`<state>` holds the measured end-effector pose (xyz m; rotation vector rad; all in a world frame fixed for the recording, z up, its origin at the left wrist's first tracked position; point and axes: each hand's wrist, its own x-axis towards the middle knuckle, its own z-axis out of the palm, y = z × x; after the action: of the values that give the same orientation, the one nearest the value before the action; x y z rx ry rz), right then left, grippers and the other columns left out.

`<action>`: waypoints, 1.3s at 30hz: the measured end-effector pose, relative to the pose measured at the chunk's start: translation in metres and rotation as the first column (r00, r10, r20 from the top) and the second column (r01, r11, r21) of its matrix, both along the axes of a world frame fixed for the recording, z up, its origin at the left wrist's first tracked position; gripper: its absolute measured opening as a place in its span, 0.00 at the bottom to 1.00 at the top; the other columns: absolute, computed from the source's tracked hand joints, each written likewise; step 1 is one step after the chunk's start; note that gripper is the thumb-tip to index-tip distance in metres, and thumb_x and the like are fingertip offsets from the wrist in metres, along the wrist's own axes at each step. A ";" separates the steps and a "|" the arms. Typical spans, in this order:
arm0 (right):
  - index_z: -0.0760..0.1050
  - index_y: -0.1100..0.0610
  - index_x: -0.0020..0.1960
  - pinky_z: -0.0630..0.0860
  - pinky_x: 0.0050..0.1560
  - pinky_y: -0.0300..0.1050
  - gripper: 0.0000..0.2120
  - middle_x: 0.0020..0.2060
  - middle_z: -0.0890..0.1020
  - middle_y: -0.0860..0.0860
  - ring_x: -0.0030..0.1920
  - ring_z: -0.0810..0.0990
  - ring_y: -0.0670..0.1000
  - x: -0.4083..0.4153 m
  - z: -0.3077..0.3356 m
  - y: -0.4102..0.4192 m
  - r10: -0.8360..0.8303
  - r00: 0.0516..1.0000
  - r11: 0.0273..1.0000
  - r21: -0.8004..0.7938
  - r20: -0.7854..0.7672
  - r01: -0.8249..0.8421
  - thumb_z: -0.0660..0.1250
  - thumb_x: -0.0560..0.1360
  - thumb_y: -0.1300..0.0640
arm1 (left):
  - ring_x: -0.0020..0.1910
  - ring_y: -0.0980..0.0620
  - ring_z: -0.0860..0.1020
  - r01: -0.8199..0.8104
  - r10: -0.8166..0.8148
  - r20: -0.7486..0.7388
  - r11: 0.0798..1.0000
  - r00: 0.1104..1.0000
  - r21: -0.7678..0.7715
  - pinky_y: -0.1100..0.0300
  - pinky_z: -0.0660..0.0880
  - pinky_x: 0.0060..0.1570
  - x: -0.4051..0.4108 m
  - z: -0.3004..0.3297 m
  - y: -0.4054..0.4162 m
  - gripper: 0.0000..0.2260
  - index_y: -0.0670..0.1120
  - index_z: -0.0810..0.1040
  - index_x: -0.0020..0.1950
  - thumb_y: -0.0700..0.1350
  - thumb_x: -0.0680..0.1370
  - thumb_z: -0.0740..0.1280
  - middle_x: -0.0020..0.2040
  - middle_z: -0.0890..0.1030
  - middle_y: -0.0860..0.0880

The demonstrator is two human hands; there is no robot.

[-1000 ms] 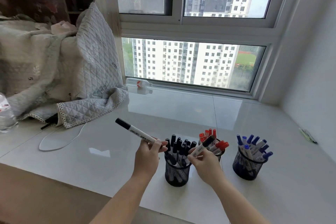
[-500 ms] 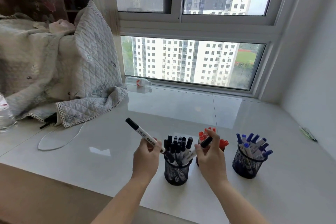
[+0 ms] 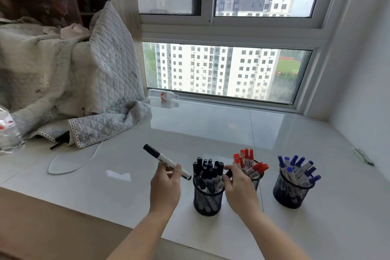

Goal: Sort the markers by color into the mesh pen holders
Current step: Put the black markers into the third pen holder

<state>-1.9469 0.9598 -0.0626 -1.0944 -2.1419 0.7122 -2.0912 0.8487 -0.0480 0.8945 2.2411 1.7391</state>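
Three black mesh pen holders stand in a row on the white sill. The left holder [image 3: 207, 200] is full of black markers, the middle holder [image 3: 257, 177] has red ones, the right holder [image 3: 289, 193] has blue ones. My left hand [image 3: 165, 186] grips a black marker [image 3: 166, 161] that slants up to the left, just left of the black holder. My right hand [image 3: 238, 188] pinches another black marker [image 3: 229, 173] at the right rim of the black holder; only its dark cap end shows past my fingers.
A quilted blanket [image 3: 84, 91] is heaped at the left, with a white cable [image 3: 69, 164] and a dark pen [image 3: 60, 141] by its edge. A clear bottle [image 3: 8, 133] stands far left; a small bottle [image 3: 163, 96] lies by the window. Green pens [image 3: 364, 157] lie against the right wall.
My right hand has lowered its black marker from above the holders down into the black holder. My left hand has tilted its marker and drawn it nearer the black holder.
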 end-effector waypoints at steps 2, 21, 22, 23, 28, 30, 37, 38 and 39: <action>0.73 0.54 0.62 0.69 0.40 0.38 0.13 0.45 0.81 0.47 0.41 0.77 0.45 -0.001 0.000 0.000 -0.018 1.000 1.000 0.011 -0.014 0.018 0.60 0.78 0.56 | 0.36 0.66 0.75 0.008 -0.008 -0.012 1.000 1.000 -0.003 0.77 0.67 0.32 0.003 -0.002 -0.003 0.07 0.53 0.70 0.40 0.48 0.78 0.63 0.36 0.78 0.58; 0.71 0.52 0.64 0.68 0.41 0.37 0.15 0.52 0.80 0.47 0.44 0.76 0.44 0.003 0.000 0.005 0.034 0.999 0.999 -0.034 0.042 -0.033 0.60 0.78 0.55 | 0.44 0.56 0.77 0.166 -0.220 -0.260 0.963 0.940 -0.214 0.65 0.71 0.40 0.027 -0.020 0.018 0.06 0.51 0.73 0.49 0.49 0.75 0.67 0.42 0.78 0.54; 0.71 0.51 0.65 0.69 0.42 0.37 0.15 0.52 0.80 0.47 0.45 0.76 0.45 0.003 0.000 0.005 0.037 0.998 0.999 -0.040 0.045 -0.036 0.60 0.78 0.55 | 0.43 0.58 0.77 0.149 -0.187 -0.251 0.976 0.950 -0.161 0.68 0.70 0.38 0.028 -0.018 0.019 0.05 0.51 0.71 0.48 0.49 0.75 0.66 0.42 0.78 0.56; 0.71 0.51 0.65 0.69 0.42 0.38 0.15 0.52 0.80 0.47 0.46 0.77 0.45 0.003 0.000 0.005 0.040 0.998 0.998 -0.046 0.048 -0.038 0.60 0.78 0.55 | 0.41 0.61 0.77 0.126 -0.148 -0.242 0.986 0.959 -0.106 0.72 0.68 0.36 0.028 -0.014 0.019 0.06 0.52 0.70 0.47 0.48 0.75 0.66 0.41 0.77 0.58; 0.71 0.50 0.63 0.70 0.42 0.39 0.14 0.51 0.81 0.46 0.44 0.78 0.46 0.003 0.000 0.006 0.042 0.998 0.997 -0.059 0.045 -0.040 0.60 0.78 0.55 | 0.40 0.67 0.75 0.056 -0.049 -0.258 0.998 0.965 0.021 0.67 0.70 0.35 0.025 -0.005 0.017 0.21 0.53 0.64 0.64 0.44 0.75 0.68 0.42 0.73 0.64; 0.72 0.50 0.63 0.70 0.40 0.39 0.14 0.47 0.80 0.45 0.41 0.77 0.44 0.003 0.000 0.005 0.044 0.998 0.997 -0.063 0.035 -0.042 0.60 0.78 0.56 | 0.40 0.68 0.75 0.067 -0.062 -0.273 0.998 0.960 0.009 0.67 0.71 0.35 0.024 -0.007 0.015 0.23 0.55 0.63 0.66 0.45 0.75 0.68 0.43 0.75 0.61; 0.72 0.48 0.61 0.74 0.42 0.42 0.13 0.47 0.81 0.45 0.41 0.78 0.45 0.002 0.001 0.005 0.050 0.999 0.996 -0.074 0.003 -0.050 0.59 0.78 0.57 | 0.40 0.67 0.77 0.109 -0.104 -0.310 0.994 0.945 -0.003 0.62 0.76 0.34 0.027 -0.025 0.010 0.17 0.54 0.71 0.59 0.44 0.73 0.71 0.46 0.76 0.59; 0.72 0.49 0.61 0.75 0.43 0.43 0.13 0.48 0.81 0.45 0.42 0.79 0.46 0.003 0.002 0.004 0.053 0.999 0.996 -0.077 -0.002 -0.053 0.59 0.78 0.57 | 0.40 0.67 0.77 0.112 -0.109 -0.318 0.994 0.942 -0.010 0.63 0.75 0.34 0.027 -0.027 0.010 0.17 0.54 0.71 0.59 0.45 0.73 0.71 0.46 0.76 0.58; 0.72 0.49 0.61 0.76 0.45 0.44 0.12 0.49 0.81 0.45 0.43 0.79 0.46 0.003 0.002 0.004 0.056 0.998 0.995 -0.078 -0.003 -0.056 0.59 0.78 0.57 | 0.40 0.67 0.77 0.113 -0.113 -0.324 0.993 0.939 -0.017 0.64 0.74 0.34 0.026 -0.028 0.010 0.17 0.55 0.71 0.58 0.46 0.73 0.71 0.47 0.75 0.58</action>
<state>-1.9442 0.9635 -0.0605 -1.0780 -2.1670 0.8283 -2.0648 0.8589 -0.0765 1.3704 2.3220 1.6433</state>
